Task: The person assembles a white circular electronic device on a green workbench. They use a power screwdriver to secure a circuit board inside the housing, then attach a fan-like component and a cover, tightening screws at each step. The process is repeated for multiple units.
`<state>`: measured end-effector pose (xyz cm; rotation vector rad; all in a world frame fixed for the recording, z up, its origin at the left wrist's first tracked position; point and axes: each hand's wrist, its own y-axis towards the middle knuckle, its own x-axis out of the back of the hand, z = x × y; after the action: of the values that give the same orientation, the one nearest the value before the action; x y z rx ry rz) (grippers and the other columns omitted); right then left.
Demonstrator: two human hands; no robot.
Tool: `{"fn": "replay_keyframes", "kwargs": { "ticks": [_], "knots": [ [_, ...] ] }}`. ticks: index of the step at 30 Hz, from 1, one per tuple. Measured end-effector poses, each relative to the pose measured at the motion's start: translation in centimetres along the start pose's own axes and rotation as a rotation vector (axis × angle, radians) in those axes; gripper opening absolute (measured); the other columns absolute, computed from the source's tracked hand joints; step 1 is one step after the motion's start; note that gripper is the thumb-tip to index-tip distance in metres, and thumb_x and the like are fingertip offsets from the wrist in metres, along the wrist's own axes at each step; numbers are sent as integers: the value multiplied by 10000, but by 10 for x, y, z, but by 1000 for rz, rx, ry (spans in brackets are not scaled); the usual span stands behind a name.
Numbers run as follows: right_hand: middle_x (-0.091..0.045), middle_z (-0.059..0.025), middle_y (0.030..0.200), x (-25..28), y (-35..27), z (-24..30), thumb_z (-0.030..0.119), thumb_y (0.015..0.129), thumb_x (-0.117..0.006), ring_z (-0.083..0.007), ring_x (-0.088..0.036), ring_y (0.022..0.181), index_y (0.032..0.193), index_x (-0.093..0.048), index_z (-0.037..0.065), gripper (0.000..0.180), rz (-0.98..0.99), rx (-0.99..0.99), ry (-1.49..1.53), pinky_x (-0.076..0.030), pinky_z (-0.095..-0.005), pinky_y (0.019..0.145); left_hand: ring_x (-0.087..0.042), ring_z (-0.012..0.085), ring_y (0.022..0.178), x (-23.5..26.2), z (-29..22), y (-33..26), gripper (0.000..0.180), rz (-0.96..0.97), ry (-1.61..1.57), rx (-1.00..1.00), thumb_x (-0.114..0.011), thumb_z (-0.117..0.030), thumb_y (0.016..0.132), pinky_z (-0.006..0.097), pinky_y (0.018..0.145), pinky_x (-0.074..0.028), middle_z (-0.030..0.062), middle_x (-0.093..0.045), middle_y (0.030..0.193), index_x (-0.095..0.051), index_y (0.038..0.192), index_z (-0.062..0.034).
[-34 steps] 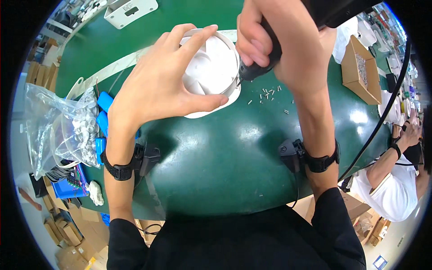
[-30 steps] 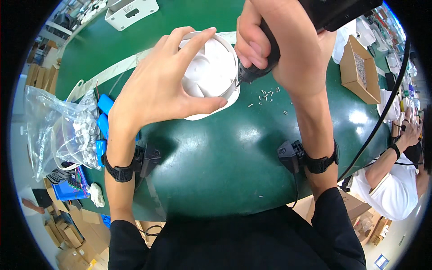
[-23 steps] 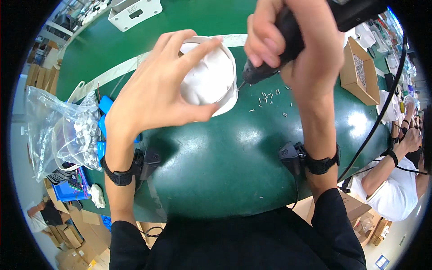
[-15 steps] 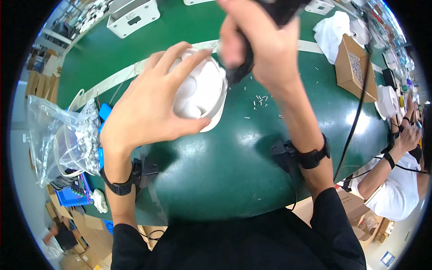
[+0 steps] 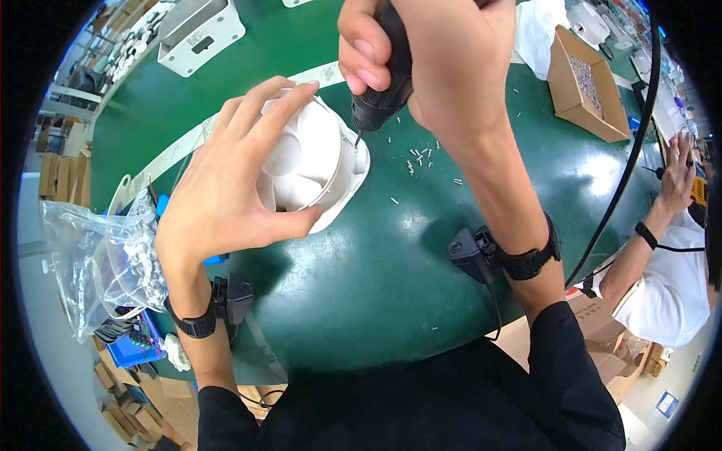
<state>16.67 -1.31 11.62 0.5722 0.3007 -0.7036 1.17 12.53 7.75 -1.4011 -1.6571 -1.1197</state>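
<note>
Since the frame half a second back, the fan (image 5: pixel 312 161) has tipped up more on edge under the left hand (image 5: pixel 226 188), its open side now facing the person so the curved blades show; earlier the smooth rounded side faced up. The right hand (image 5: pixel 436 64) with the screwdriver (image 5: pixel 383 94) sits about where it was, tip now at the fan's right rim.

The left hand is closed on the fan, fingers spread over the top rim, thumb under the lower edge. The right hand is wrapped tight round the black powered screwdriver, bit pointing down-left, touching the rim. Fan is white plastic, round housing on a squarish plate, blades white inside, lower corner resting on the green table (image 5: pixel 361 301), centre-left of view.

Loose small screws (image 5: pixel 421 158) lie just right of the fan. A cardboard box (image 5: pixel 583 86) of screws stands well apart at upper right. A clear plastic bag (image 5: pixel 105 255) lies at the left edge. A white bracket (image 5: pixel 199 34) lies at the top left.
</note>
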Motion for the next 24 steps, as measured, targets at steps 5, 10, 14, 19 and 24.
{"fn": "replay_keyframes", "kwargs": {
  "ticks": [5,10,14,19,24],
  "knots": [
    [-599,40,731,0,1,-6,130,938,-739,-46,-530,615,846,-651,31,161,2,26,-60,-419,-243,539,-489,405,1329,1,0,-2,1002,44,-2,36,-814,-233,572,465,1107,-428,206,-462,1507,-475,1494,-38],
    [-639,22,774,0,3,-25,118,933,-735,-58,-576,667,891,-674,15,126,19,101,-70,-468,-245,594,-475,420,1353,1,-3,-1,988,35,9,28,-819,-235,578,451,1125,-407,228,-456,1521,-487,1481,-9],
    [-691,-11,849,-5,-1,-42,74,909,-745,-75,-639,746,961,-675,-9,120,171,242,-52,-513,-254,650,-489,432,1337,0,-3,-1,892,38,16,33,-834,-258,601,445,1098,-427,240,-506,1466,-551,1410,-11],
    [-691,-8,872,1,-6,-35,-13,872,-757,-71,-668,752,973,-645,-19,151,148,220,-105,-515,-233,641,-491,440,1332,-1,-4,0,836,25,36,32,-841,-255,605,452,1095,-428,241,-534,1426,-583,1361,-12],
    [-668,1,841,-4,-6,-43,-38,873,-740,-66,-656,733,1002,-624,-19,174,58,227,-10,-500,-224,617,-494,447,1321,-2,1,-3,855,-23,-12,-4,-843,-271,603,467,1107,-422,245,-505,1449,-579,1377,-21]
  ]
}}
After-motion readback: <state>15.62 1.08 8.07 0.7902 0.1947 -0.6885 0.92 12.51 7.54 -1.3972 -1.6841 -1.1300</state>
